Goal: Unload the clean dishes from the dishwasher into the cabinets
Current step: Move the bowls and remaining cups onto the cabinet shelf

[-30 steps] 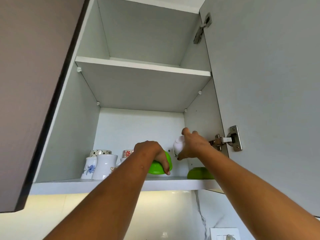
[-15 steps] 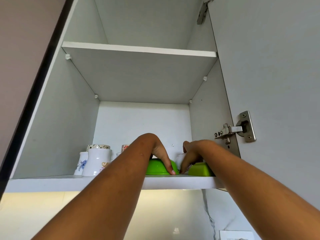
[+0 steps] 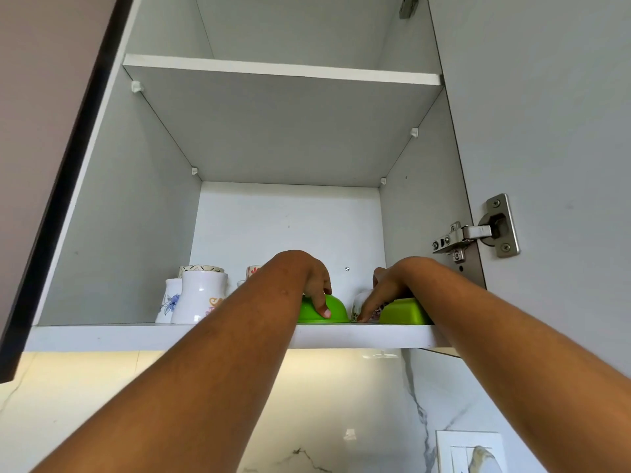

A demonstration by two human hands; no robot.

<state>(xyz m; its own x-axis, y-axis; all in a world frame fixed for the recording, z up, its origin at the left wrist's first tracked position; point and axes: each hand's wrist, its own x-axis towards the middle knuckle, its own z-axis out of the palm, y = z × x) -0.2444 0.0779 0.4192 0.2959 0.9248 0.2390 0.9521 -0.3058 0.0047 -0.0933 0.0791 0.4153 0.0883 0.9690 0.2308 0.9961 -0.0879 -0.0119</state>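
Looking up into an open wall cabinet (image 3: 129, 233) with matt pale-grey board walls, two flat white-edged shelves are noted. The upper shelf (image 3: 273, 68) is seen from beneath. The lower shelf (image 3: 136, 336) carries the crockery.

At its left stand glossy white mugs (image 3: 199, 298) with waisted sides and printed flower motifs, packed close together, more behind them.

Right of centre, near the front edge, sits a round green bowl (image 3: 338, 307), smooth and shiny, probably plastic, apparently rim down. Just beside it is a small flowered cup (image 3: 356, 303), white and glazed. A squarish green bowl (image 3: 401, 312) rests against the right wall, just beside the cup.

The left hand (image 3: 314, 285) is bent down at the wrist over the round green bowl. Its fingers (image 3: 322, 307) curl down the dome and grip it, one fingertip pressed low on the front.

The right hand (image 3: 386, 288) arches over the cup. Its fingers (image 3: 370, 307) reach down the cup's side, close together and holding it, one tip at shelf level. The wrist lies over the squarish bowl. Both forearms rise bare from below.

The door (image 3: 546, 131) stands open at right on a steel hinge (image 3: 478, 232). Below is a polished veined marble wall (image 3: 341, 404).
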